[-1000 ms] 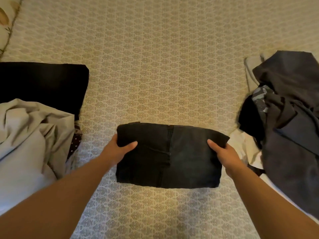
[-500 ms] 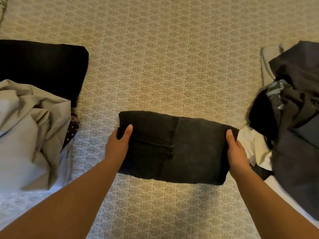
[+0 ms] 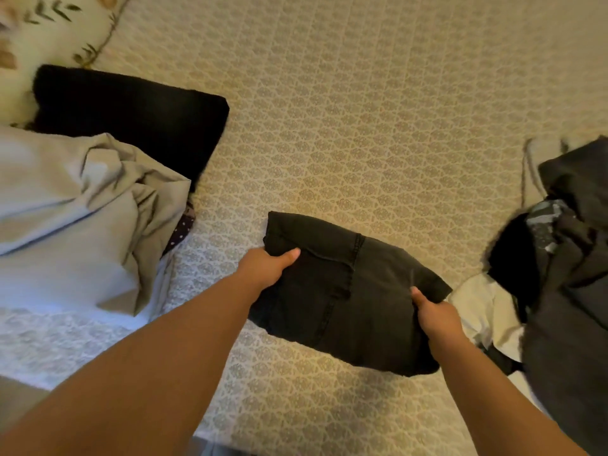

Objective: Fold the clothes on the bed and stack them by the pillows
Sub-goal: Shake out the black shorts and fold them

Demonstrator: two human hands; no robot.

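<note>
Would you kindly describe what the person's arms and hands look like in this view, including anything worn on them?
Both forearms are bare as far as the frame shows: no sleeves, cuffs or gloves. The left hand and right hand show no rings, watch, bracelet or wristband on the parts visible. Most fingers are hidden under the fabric, so those cannot be checked.

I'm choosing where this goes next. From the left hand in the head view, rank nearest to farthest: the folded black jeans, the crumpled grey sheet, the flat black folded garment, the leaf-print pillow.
1. Folded black jeans: in the left hand's grip.
2. Crumpled grey sheet: to its left.
3. Flat black folded garment: up and left.
4. Leaf-print pillow: top left corner.
</note>
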